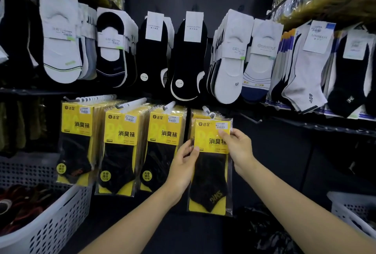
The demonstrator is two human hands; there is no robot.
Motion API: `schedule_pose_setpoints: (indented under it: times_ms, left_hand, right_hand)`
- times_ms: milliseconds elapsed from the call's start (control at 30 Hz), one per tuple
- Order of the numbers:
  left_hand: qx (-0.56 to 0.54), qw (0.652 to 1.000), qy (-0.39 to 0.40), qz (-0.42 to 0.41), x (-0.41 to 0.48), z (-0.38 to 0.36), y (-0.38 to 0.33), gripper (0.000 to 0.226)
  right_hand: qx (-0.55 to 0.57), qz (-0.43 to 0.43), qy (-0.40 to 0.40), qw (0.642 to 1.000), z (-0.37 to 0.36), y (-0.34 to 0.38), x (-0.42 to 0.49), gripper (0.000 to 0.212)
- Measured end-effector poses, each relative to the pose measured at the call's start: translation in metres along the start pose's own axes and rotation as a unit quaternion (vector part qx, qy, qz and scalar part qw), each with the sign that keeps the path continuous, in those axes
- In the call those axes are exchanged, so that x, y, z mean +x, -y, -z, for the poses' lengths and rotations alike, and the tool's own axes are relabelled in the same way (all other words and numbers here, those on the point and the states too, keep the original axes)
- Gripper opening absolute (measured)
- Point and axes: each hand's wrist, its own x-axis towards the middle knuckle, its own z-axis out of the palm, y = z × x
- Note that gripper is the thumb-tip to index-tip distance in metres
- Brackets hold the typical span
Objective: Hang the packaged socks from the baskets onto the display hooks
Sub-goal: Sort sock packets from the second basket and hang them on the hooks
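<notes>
A yellow and black sock pack hangs in front of me at the fourth hook of the lower row, its top hole at the hook's white tip. My left hand pinches the pack's left edge with thumb on the front. My right hand grips the right edge near the yellow card. Three hooks to the left carry stacks of the same yellow packs. A white perforated basket with dark and red items sits at lower left; another basket is at lower right.
The upper row holds white, black and grey low-cut socks on card hangers. A bare hook sticks out right of the held pack. Dark shelf rails run along the right. Crinkled dark plastic lies on the floor below.
</notes>
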Motion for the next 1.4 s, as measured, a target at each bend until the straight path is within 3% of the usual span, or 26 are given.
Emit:
schedule_pose_setpoints:
  times_ms: [167, 333, 433, 567, 733, 833, 900, 967, 1033, 1100, 1167, 1300, 1400]
  left_hand:
    - [0.016, 1.000, -0.025, 0.011, 0.017, 0.002, 0.011, 0.055]
    - [0.051, 0.998, -0.008, 0.044, 0.008, 0.009, 0.040, 0.057]
    - [0.068, 0.995, 0.004, 0.078, -0.017, 0.018, 0.066, 0.056]
    - [0.129, 0.984, 0.023, 0.120, -0.073, 0.033, 0.116, 0.051]
    - [0.200, 0.956, 0.046, 0.211, -0.168, 0.053, 0.193, 0.046]
    - [0.199, 0.940, 0.011, 0.276, -0.222, 0.069, 0.233, 0.034]
    - [0.176, 0.929, -0.028, 0.326, -0.252, 0.081, 0.254, 0.017]
    - [0.185, 0.908, -0.068, 0.369, -0.276, 0.095, 0.273, 0.019]
    - [0.195, 0.890, -0.068, 0.406, -0.298, 0.108, 0.286, 0.023]
    - [0.234, 0.867, -0.048, 0.437, -0.314, 0.119, 0.296, 0.023]
    - [0.270, 0.840, -0.037, 0.469, -0.325, 0.126, 0.305, 0.032]
    - [0.234, 0.837, -0.008, 0.494, -0.328, 0.124, 0.307, 0.033]
    - [0.233, 0.836, -0.062, 0.494, -0.326, 0.119, 0.309, 0.025]
  right_hand:
    - [-0.004, -0.047, -0.033, 0.998, -0.012, -0.018, 0.016, 0.007]
    - [-0.013, -0.080, -0.061, 0.995, 0.002, -0.041, 0.006, 0.034]
    - [-0.070, -0.102, -0.027, 0.992, 0.023, -0.068, -0.024, 0.044]
    - [-0.137, -0.154, 0.032, 0.978, 0.055, -0.127, -0.090, 0.042]
    - [-0.204, -0.285, 0.063, 0.934, 0.093, -0.221, -0.195, 0.039]
    - [-0.240, -0.357, 0.066, 0.900, 0.115, -0.274, -0.257, 0.033]
    - [-0.280, -0.394, 0.075, 0.872, 0.129, -0.300, -0.288, 0.014]
    - [-0.318, -0.413, 0.090, 0.849, 0.141, -0.321, -0.308, 0.024]
    - [-0.310, -0.434, 0.106, 0.839, 0.145, -0.333, -0.319, 0.012]
    - [-0.289, -0.470, 0.115, 0.826, 0.141, -0.343, -0.323, 0.039]
    - [-0.270, -0.513, 0.098, 0.809, 0.133, -0.347, -0.327, 0.052]
    - [-0.285, -0.494, 0.049, 0.820, 0.125, -0.355, -0.329, 0.040]
    - [-0.293, -0.468, 0.048, 0.832, 0.122, -0.354, -0.325, 0.033]
